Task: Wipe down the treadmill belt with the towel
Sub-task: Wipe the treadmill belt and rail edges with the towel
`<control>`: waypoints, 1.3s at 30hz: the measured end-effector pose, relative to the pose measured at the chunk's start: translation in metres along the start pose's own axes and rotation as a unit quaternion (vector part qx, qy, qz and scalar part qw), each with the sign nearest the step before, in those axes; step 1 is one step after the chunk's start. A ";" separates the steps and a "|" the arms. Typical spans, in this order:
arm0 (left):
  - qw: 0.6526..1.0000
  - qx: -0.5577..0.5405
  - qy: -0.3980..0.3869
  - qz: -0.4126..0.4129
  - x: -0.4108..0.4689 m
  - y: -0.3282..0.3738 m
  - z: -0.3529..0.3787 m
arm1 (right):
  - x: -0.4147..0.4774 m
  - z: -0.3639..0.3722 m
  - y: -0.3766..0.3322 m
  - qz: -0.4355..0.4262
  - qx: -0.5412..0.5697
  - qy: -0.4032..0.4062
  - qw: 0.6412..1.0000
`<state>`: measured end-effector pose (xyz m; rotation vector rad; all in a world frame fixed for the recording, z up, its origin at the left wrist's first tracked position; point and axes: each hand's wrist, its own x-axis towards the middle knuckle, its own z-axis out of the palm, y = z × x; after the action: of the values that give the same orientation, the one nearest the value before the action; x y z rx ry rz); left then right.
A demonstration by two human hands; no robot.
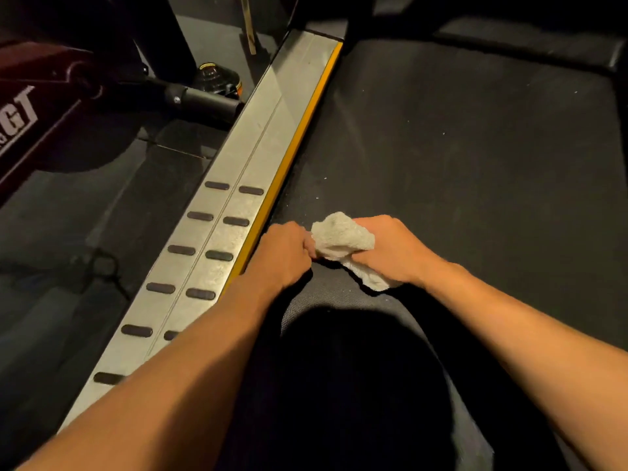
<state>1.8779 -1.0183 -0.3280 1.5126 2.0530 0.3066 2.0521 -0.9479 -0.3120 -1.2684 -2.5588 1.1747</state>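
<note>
Belt ahead: treadmill belt point(475, 147) bare forward and to the right; wide sweep room.
Occupied patch: left hand point(282, 253) and right hand point(394, 249) both grip the towel point(343, 243) at the belt's near left.
Left bound: yellow strip point(299, 137) and silver side rail point(234, 171) run along the belt edge; left hand just beside the strip.
Far end: dark raised cover point(530, 45) closes off the belt.
Near side: dark knee point(356, 385) fills the belt between the forearms.
Beyond rail: red machine point(30, 107), black bar point(200, 98), floor cable point(105, 266).
</note>
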 end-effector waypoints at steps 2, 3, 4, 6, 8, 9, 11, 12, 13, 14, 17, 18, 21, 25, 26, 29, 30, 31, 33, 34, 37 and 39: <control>0.998 -0.036 0.049 -0.018 -0.007 -0.006 -0.013 | -0.002 -0.014 0.006 0.027 -0.015 0.063 0.997; 0.997 -0.040 0.059 -0.021 -0.008 -0.008 -0.018 | 0.005 -0.018 0.019 0.049 -0.042 0.106 0.992; 0.998 -0.038 0.056 -0.021 -0.009 -0.009 -0.022 | 0.010 -0.020 0.029 0.064 -0.082 0.135 0.985; 0.999 -0.031 0.029 -0.020 -0.009 -0.010 -0.028 | 0.017 -0.014 0.043 0.073 -0.149 0.120 0.979; 0.999 -0.042 0.001 -0.033 -0.010 -0.010 -0.029 | 0.009 0.009 0.041 0.059 -0.141 0.080 0.985; 0.998 -0.046 -0.007 -0.040 -0.009 -0.009 -0.028 | 0.000 0.023 0.033 0.046 -0.128 0.067 0.988; 0.998 -0.040 -0.026 -0.044 -0.011 -0.008 -0.024 | -0.029 0.050 0.001 0.028 -0.122 -0.008 0.992; 0.998 -0.028 -0.043 -0.044 -0.013 -0.008 -0.022 | -0.045 0.060 -0.017 0.016 -0.113 -0.059 0.992; 0.997 -0.009 -0.063 -0.045 -0.015 -0.010 -0.019 | -0.061 0.065 -0.030 -0.003 -0.084 -0.086 0.993; 0.996 0.015 -0.083 -0.043 -0.017 -0.012 -0.016 | -0.074 0.065 -0.040 -0.004 -0.039 -0.098 0.994; 0.991 0.077 -0.112 -0.022 -0.015 -0.019 -0.010 | -0.068 0.038 -0.023 0.031 -0.018 0.047 0.998; 0.989 0.095 -0.113 -0.017 -0.014 -0.020 -0.008 | -0.058 0.028 -0.009 0.050 -0.068 0.103 0.991; 0.985 0.129 -0.115 -0.011 -0.009 -0.019 -0.006 | -0.037 0.019 0.025 0.108 -0.166 0.152 0.968; 0.984 0.134 -0.117 -0.013 -0.006 -0.022 0.000 | -0.059 0.074 0.003 0.089 -0.085 0.104 0.987; 0.983 0.138 -0.117 -0.013 -0.004 -0.021 0.002 | -0.067 0.087 -0.006 0.090 -0.069 0.061 0.992; 0.977 0.172 -0.122 -0.015 -0.006 -0.019 0.003 | -0.083 0.103 -0.030 0.082 -0.070 -0.042 0.993; 0.975 0.184 -0.122 -0.013 -0.008 -0.018 0.005 | -0.087 0.096 -0.036 0.071 -0.045 -0.019 0.996; 0.973 0.194 -0.122 -0.006 -0.011 -0.017 0.008 | -0.087 0.085 -0.038 0.067 -0.034 0.036 0.997; 0.969 0.210 -0.127 0.012 -0.017 -0.014 0.016 | -0.083 0.058 -0.034 0.088 -0.075 0.149 0.982; 0.967 0.215 -0.135 0.018 -0.020 -0.012 0.019 | -0.080 0.046 -0.028 0.118 -0.095 0.183 0.971; 0.964 0.217 -0.154 0.011 -0.028 -0.009 0.021 | -0.078 0.040 0.000 0.230 -0.104 0.197 0.948; 0.965 0.206 -0.162 0.009 -0.029 -0.009 0.019 | -0.089 0.055 0.007 0.279 -0.091 0.186 0.938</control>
<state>1.8876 -1.0509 -0.3392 1.6864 1.9120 -0.3667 2.0965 -1.0408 -0.3316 -2.1165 -2.1246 0.6523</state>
